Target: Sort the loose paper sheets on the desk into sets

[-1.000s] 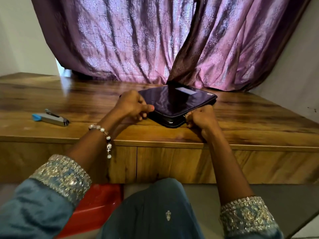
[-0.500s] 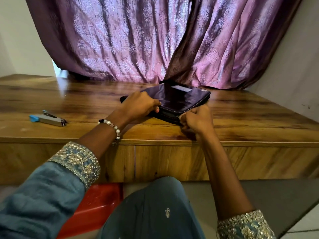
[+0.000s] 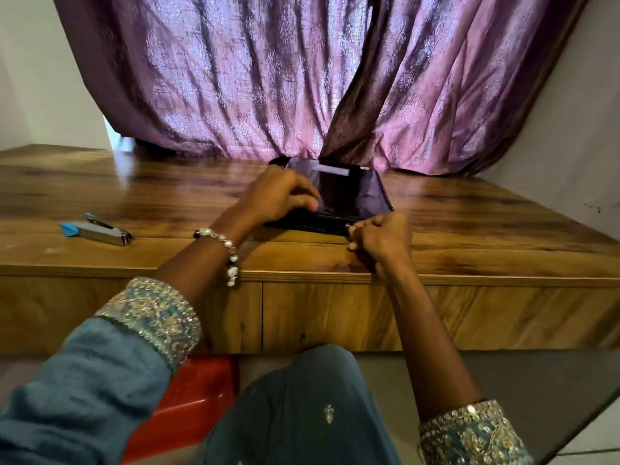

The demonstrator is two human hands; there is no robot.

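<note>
A dark, glossy zip case (image 3: 350,193) lies flat on the wooden desk (image 3: 161,199), close to the curtain. My left hand (image 3: 278,196) lies over its near left part with curled fingers and thumb holding the edge. At the case's near right corner my right hand (image 3: 382,236) is closed in a fist, pinching the small metal zip pull (image 3: 350,226). No loose paper sheets show in the head view; the inside of the case is hidden.
A silver stapler with a blue end (image 3: 100,229) lies on the desk at the left. A purple curtain (image 3: 268,78) hangs behind the desk, a grey wall (image 3: 570,129) bounds it on the right. A red stool (image 3: 191,391) stands under the desk edge.
The case has turned so that its near edge faces me squarely. My right hand has moved right along that edge with the zip pull. My left hand has shifted onto the case's top.
</note>
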